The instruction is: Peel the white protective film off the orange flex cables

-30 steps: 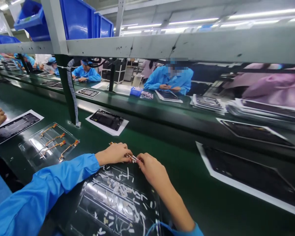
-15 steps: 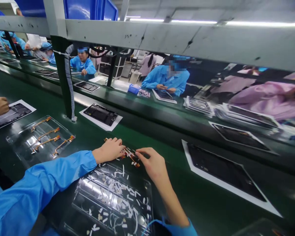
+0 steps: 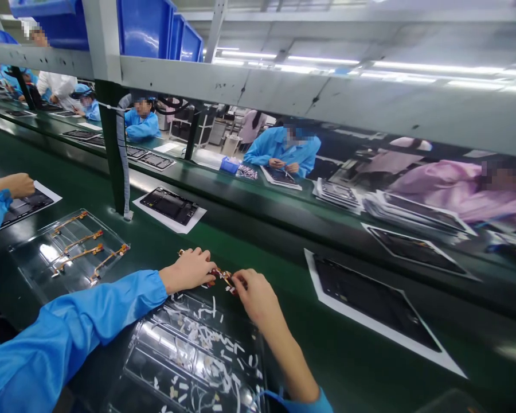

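My left hand (image 3: 190, 269) and my right hand (image 3: 253, 291) meet over the green belt and both pinch a thin orange flex cable (image 3: 221, 277). One end of the cable pokes out past my left fingers. Just below my hands lies a clear plastic tray (image 3: 163, 367) littered with several small white peeled strips. A black panel on white paper (image 3: 171, 205) lies beyond my hands, and a larger one (image 3: 372, 303) lies to the right.
A second clear tray (image 3: 43, 258) with several orange flex cables sits at the left. A neighbour's hand (image 3: 15, 184) rests on another panel. A dark post (image 3: 112, 149) rises from the belt under a grey shelf beam with blue bins. Several people in blue coats work opposite.
The camera has swung slightly. My hands stayed together over the tray's far edge; the white strip seen between the fingers a second ago is gone, and the orange cable shows now.
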`<state>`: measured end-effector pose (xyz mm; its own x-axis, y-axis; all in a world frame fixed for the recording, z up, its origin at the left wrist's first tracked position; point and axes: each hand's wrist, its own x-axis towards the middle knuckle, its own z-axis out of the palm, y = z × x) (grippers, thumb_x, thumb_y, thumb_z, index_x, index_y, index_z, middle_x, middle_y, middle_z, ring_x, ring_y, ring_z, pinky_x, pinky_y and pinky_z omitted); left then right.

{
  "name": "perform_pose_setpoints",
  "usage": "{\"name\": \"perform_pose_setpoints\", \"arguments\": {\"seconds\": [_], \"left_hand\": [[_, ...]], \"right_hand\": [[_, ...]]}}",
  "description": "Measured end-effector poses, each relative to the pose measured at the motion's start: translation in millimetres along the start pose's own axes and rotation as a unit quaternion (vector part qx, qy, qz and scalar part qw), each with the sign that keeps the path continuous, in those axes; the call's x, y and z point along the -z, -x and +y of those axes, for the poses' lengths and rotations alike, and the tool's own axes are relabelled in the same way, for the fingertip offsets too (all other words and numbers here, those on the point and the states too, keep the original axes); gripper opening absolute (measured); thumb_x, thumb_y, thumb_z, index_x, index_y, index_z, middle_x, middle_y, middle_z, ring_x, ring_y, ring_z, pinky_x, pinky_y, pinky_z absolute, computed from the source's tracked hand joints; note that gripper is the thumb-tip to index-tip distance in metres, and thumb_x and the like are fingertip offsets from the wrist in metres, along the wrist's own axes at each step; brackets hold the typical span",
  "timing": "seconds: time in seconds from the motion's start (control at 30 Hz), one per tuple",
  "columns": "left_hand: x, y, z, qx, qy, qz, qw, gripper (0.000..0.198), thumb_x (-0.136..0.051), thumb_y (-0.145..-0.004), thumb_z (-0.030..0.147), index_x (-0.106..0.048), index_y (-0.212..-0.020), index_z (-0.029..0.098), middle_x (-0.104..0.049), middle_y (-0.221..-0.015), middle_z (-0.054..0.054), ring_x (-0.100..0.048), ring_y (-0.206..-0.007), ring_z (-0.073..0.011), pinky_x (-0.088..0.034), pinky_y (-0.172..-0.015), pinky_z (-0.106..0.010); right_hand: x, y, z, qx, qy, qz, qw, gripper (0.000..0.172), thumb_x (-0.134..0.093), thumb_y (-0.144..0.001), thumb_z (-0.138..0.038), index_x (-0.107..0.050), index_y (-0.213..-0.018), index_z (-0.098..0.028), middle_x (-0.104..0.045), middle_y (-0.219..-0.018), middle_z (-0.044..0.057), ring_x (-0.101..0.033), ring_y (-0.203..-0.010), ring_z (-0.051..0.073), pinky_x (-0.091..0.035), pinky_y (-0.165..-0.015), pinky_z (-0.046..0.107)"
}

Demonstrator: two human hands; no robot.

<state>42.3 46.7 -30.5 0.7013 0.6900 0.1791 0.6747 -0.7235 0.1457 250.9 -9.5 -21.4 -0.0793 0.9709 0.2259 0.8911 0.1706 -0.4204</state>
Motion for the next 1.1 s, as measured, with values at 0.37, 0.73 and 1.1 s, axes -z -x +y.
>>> {"name": "perform_pose_setpoints", "arguments": {"seconds": [0.37,0.73,1.1], "left_hand": [[8.7,-8.7,0.1,0.040,0.234,0.040,0.971,0.068,-0.072,-0.091,0.043,-0.046,-0.149,0.017,-0.057,-0.140,-0.018,-0.053,-0.129,-0.0350,-0.042,-0.109,-0.050],[17.8,-12.5,14.6,0.105,0.490,0.030,0.865,0.044,-0.059,-0.091,0.052,-0.075,-0.103,0.013,-0.078,-0.088,-0.009,-0.074,-0.076,-0.0208,-0.054,-0.061,-0.025],[27.6,-13.1,6.7,0.147,0.506,0.056,0.848,0.035,-0.065,-0.087,0.043,-0.079,-0.096,0.012,-0.079,-0.083,-0.008,-0.074,-0.077,-0.0216,-0.053,-0.064,-0.024]], "right_hand": [[30.6,-7.3,3.6,-0.047,-0.105,0.032,0.993,0.034,-0.047,-0.090,-0.049,-0.067,-0.089,-0.021,-0.075,-0.089,0.009,-0.069,-0.083,0.027,-0.052,-0.078,0.038],[29.3,-4.2,-21.4,-0.024,-0.206,-0.024,0.978,0.030,-0.053,-0.086,-0.051,-0.062,-0.087,-0.022,-0.071,-0.070,0.004,-0.068,-0.059,0.021,-0.054,-0.057,0.030],[25.1,-5.9,-11.2,-0.045,-0.182,0.021,0.982,0.029,-0.060,-0.081,-0.051,-0.073,-0.082,-0.025,-0.078,-0.079,0.007,-0.075,-0.072,0.027,-0.057,-0.063,0.035]]}}
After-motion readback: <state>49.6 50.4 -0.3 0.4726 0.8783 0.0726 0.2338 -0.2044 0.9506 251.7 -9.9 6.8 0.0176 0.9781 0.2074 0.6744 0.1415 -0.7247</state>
